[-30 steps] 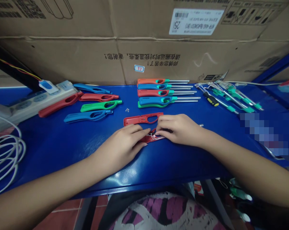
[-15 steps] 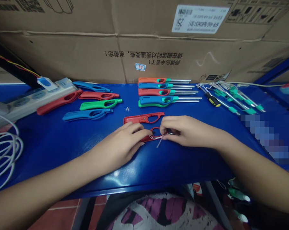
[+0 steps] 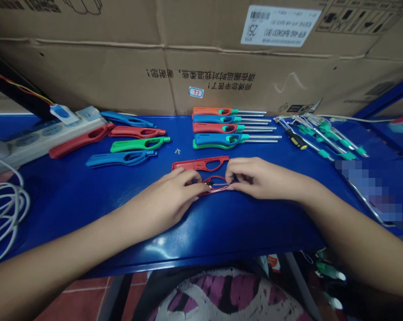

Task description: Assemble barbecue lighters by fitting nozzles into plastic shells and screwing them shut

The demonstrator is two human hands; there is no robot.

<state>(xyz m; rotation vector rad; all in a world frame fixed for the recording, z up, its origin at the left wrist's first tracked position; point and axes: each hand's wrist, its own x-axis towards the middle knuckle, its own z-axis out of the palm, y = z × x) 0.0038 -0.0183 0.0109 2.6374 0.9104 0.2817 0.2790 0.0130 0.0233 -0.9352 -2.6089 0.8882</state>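
A red lighter half-shell (image 3: 212, 179) lies on the blue table between my hands. Thin white wires (image 3: 217, 189) run along inside it. My left hand (image 3: 176, 191) is closed over the shell's handle end, thumb and fingers pressed on it, hiding most of that end. A small dark part shows at its fingertips. My right hand (image 3: 254, 176) pinches the wires at the shell's other end; what else sits under its fingers is hidden. Just behind, another red half-shell (image 3: 188, 164) lies with its hollow side up.
Lighters with metal tubes (image 3: 217, 139) are stacked behind. Coloured shells (image 3: 128, 158) and a power strip (image 3: 30, 140) lie left, with tiny screws (image 3: 177, 151) nearby. At right are a screwdriver (image 3: 296, 139) and several tube assemblies (image 3: 338, 138). A cardboard box (image 3: 121, 62) stands behind.
The thin clear strand that stuck out below my right fingers no longer hangs there; strands now run straight along the shell. My left fingers have shifted slightly.
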